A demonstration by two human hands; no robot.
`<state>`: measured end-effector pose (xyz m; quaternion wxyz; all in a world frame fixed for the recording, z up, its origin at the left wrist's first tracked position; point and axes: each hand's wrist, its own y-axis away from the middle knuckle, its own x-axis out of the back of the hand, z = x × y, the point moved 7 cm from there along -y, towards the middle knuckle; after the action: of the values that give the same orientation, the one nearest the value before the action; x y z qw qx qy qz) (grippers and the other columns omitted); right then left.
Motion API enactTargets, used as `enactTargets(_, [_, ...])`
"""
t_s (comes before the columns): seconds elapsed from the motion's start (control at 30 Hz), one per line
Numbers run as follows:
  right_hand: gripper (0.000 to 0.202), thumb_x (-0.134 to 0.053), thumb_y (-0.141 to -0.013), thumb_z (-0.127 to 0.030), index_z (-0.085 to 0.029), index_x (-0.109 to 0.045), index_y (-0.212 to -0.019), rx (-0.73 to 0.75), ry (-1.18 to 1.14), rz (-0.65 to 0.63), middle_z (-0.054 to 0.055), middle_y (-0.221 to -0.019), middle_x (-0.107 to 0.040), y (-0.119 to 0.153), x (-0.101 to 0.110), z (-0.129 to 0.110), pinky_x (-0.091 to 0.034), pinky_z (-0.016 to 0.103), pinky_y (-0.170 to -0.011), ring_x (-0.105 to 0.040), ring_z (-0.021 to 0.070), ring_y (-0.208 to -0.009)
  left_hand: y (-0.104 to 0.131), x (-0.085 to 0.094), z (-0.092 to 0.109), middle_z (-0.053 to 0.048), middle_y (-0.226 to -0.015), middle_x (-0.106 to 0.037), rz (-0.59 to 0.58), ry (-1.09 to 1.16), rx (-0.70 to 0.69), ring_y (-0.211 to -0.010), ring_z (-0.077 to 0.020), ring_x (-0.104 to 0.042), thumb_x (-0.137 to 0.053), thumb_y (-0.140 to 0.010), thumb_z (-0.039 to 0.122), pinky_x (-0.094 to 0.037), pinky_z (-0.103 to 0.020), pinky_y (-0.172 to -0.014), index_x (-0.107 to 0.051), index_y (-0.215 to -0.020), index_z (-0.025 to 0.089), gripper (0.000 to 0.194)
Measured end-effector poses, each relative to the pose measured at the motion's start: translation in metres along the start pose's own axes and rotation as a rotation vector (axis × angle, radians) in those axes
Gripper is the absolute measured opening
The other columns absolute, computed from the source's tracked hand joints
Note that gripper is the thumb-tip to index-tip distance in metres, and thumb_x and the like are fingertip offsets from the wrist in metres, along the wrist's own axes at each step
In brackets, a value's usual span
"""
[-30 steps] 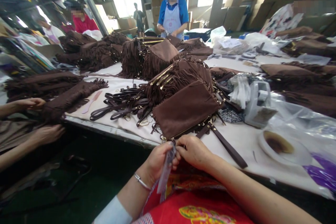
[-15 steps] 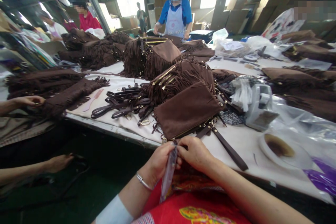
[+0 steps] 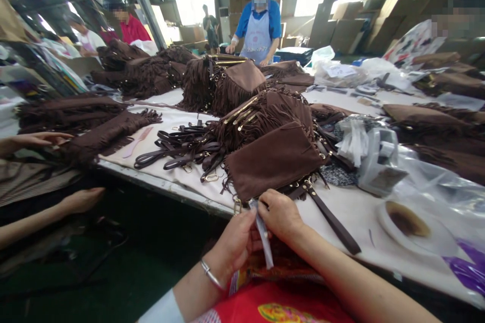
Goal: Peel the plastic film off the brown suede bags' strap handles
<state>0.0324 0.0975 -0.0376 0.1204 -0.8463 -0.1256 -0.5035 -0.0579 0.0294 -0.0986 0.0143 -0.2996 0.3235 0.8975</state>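
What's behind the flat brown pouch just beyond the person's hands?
Behind the pouch is a pile of fringed brown bags. Their lower front and whatever lies beneath the pouch are covered.

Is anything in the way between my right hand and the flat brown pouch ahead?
Nothing visible: your right hand is at the near edge of the brown pouch; whether they touch, I can't tell. Your left hand is beside it, the plastic strip hanging between the hands.
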Motion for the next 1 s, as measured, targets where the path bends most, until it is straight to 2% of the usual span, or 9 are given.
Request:
enactTargets(0.1, [0.016, -0.057, -0.085, -0.022, -0.021, -0.068, -0.074, 0.038, -0.093, -0.031, 0.002, -0.079, -0.068, -0.001, -0.004, 0.003, -0.040, 0.025, -0.067, -0.061, 0.0161, -0.074, 0.000, -0.004, 0.004, 0.001, -0.065, -0.058, 0.060, -0.043, -0.029, -0.059, -0.0134, -0.060, -0.067, -0.080, 0.046, -0.051, -0.026, -0.056, -0.056, -0.083, 0.016, 0.032])
enactTargets(0.17, [0.015, -0.056, -0.086, -0.021, -0.020, -0.069, -0.078, 0.060, -0.172, 0.014, 0.002, -0.079, -0.067, 0.000, 0.000, 0.008, -0.042, 0.025, -0.070, -0.061, 0.0162, -0.075, 0.000, -0.005, 0.008, 0.002, -0.065, -0.055, 0.090, -0.072, -0.031, -0.056, -0.0111, -0.057, -0.064, -0.082, 0.041, -0.048, -0.023, -0.053, -0.053, -0.081, 0.016, 0.027])
enactTargets(0.27, [0.016, -0.054, -0.088, -0.017, -0.018, -0.069, -0.086, 0.125, -0.257, 0.126, 0.004, -0.083, -0.067, 0.004, 0.013, 0.011, -0.045, 0.026, -0.076, -0.062, 0.0167, -0.080, 0.001, -0.002, 0.014, 0.005, -0.063, -0.049, 0.124, -0.143, -0.015, -0.044, -0.0045, -0.040, -0.056, -0.086, 0.035, -0.030, -0.015, -0.042, -0.050, -0.082, 0.017, 0.019])
enactTargets(0.37, [0.020, -0.051, -0.090, -0.016, -0.018, -0.070, -0.097, 0.249, -0.292, 0.122, 0.006, -0.089, -0.067, 0.005, 0.020, 0.002, -0.047, 0.026, -0.078, -0.062, 0.0164, -0.084, 0.004, 0.004, 0.019, 0.009, -0.058, -0.041, 0.151, -0.261, -0.024, -0.039, -0.0037, -0.024, -0.048, -0.091, 0.039, -0.013, -0.017, -0.039, -0.048, -0.083, 0.019, 0.021])
enactTargets(0.53, [0.028, -0.058, -0.089, -0.022, -0.023, -0.066, -0.116, 0.496, -0.183, -0.037, 0.008, -0.107, -0.064, 0.005, 0.017, -0.027, -0.047, 0.023, -0.075, -0.062, 0.0158, -0.089, 0.008, 0.012, 0.030, 0.008, -0.050, -0.038, 0.172, -0.427, -0.203, -0.042, -0.0070, -0.025, -0.051, -0.090, 0.043, -0.016, -0.023, -0.044, -0.051, -0.075, 0.019, 0.028])
enactTargets(0.7, [0.008, -0.060, -0.087, -0.024, -0.020, -0.067, -0.089, 0.596, 0.076, -0.111, 0.004, -0.088, -0.063, 0.002, 0.006, -0.044, -0.043, 0.025, -0.070, -0.058, 0.0160, -0.080, 0.016, 0.015, 0.044, 0.002, -0.056, -0.049, 0.201, -0.618, -0.399, -0.053, -0.0114, -0.038, -0.058, -0.086, 0.036, -0.025, -0.026, -0.051, -0.056, -0.066, 0.018, 0.027])
enactTargets(0.77, [0.007, -0.059, -0.088, -0.023, -0.019, -0.065, -0.086, 0.611, 0.139, -0.104, 0.004, -0.087, -0.062, 0.002, 0.004, -0.046, -0.042, 0.026, -0.071, -0.057, 0.0168, -0.080, 0.019, 0.015, 0.050, 0.001, -0.058, -0.051, 0.215, -0.672, -0.445, -0.057, -0.0122, -0.041, -0.060, -0.085, 0.036, -0.027, -0.026, -0.053, -0.056, -0.065, 0.018, 0.027])
enactTargets(0.83, [0.006, -0.059, -0.088, -0.023, -0.019, -0.063, -0.087, 0.600, 0.143, -0.086, 0.004, -0.088, -0.062, 0.001, 0.004, -0.045, -0.042, 0.026, -0.072, -0.056, 0.0172, -0.081, 0.019, 0.015, 0.050, 0.003, -0.055, -0.048, 0.209, -0.622, -0.406, -0.053, -0.0109, -0.039, -0.060, -0.085, 0.040, -0.026, -0.025, -0.051, -0.054, -0.064, 0.018, 0.030])
enactTargets(1.0, [0.013, -0.055, -0.091, -0.026, -0.017, -0.064, -0.096, 0.485, -0.043, 0.020, 0.008, -0.095, -0.062, 0.005, 0.022, -0.029, -0.045, 0.026, -0.077, -0.058, 0.0179, -0.086, 0.013, 0.020, 0.028, 0.010, -0.051, -0.035, 0.130, -0.297, -0.045, -0.039, -0.0049, -0.019, -0.054, -0.083, 0.053, -0.011, -0.021, -0.042, -0.044, -0.075, 0.022, 0.034])
